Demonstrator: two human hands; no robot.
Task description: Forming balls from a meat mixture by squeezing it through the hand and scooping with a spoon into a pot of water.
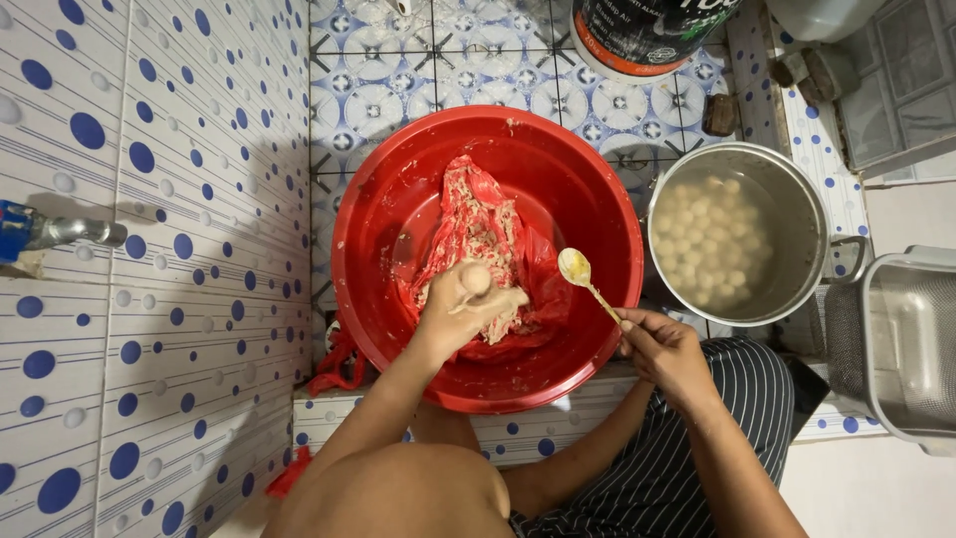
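Meat paste (478,234) sits on red plastic in the red basin (383,199), center frame. Left hand (466,304) squeezes out a ball, right hand (665,344) pinches a spoon (578,269). Pot (807,214) at right already holds plenty of balls; a fair lump is left.

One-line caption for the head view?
Left hand squeezes paste over a red basin; right hand holds a spoon.

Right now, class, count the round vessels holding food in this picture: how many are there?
2. The red basin sits in the middle, under both hands; the metal pot of pale balls stands beside it on the right. None seems hidden.
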